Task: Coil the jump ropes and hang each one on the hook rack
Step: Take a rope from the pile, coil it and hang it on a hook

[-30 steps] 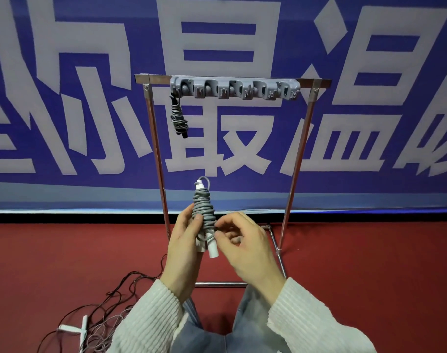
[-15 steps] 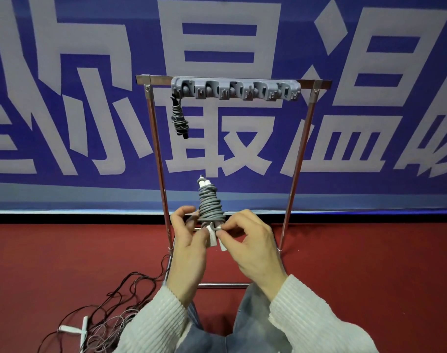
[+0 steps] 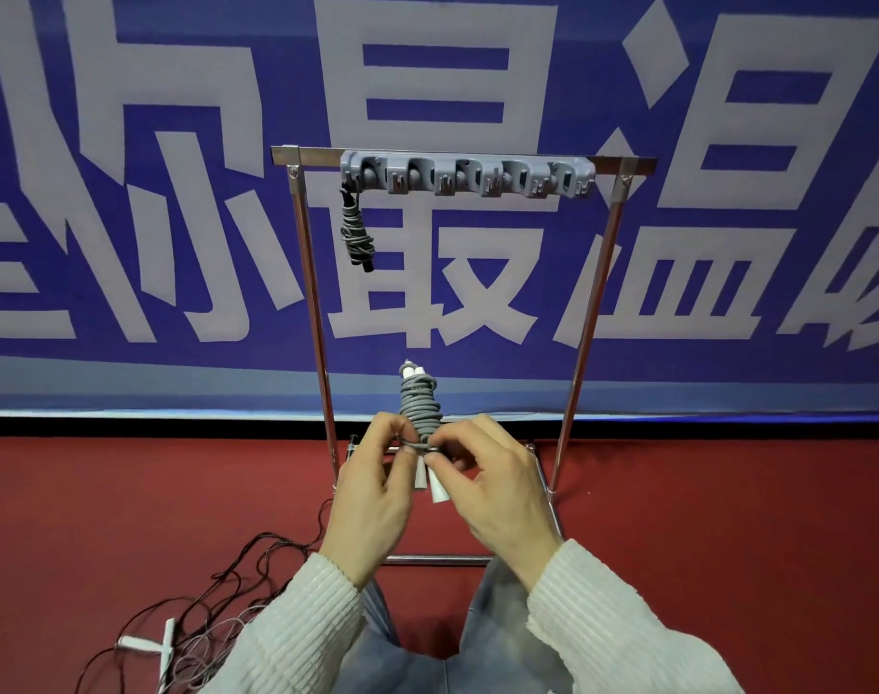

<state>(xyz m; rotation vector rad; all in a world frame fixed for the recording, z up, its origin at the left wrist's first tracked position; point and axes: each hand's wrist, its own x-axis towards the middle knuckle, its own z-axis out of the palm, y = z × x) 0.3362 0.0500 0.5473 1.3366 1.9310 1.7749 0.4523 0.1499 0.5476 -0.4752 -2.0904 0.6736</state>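
Note:
I hold a grey jump rope point(image 3: 419, 403) wound tightly around its two white handles, upright in front of me. My left hand point(image 3: 377, 493) pinches the cord at the coil's lower left. My right hand point(image 3: 487, 488) pinches the cord's end at the coil's base, above the white handle tips. The grey hook rack point(image 3: 470, 176) sits on the top bar of a metal stand point(image 3: 590, 313). A dark coiled jump rope point(image 3: 356, 231) hangs from the rack's leftmost hook. The other hooks are bare.
A tangle of loose thin ropes with white handles point(image 3: 149, 643) lies on the red floor at lower left. A blue banner with large pale characters fills the wall behind the stand. My knees in grey trousers are at the bottom.
Both hands have shifted up to the coil's base and closed on the cord there. The bundle now stands more upright and slightly to the right.

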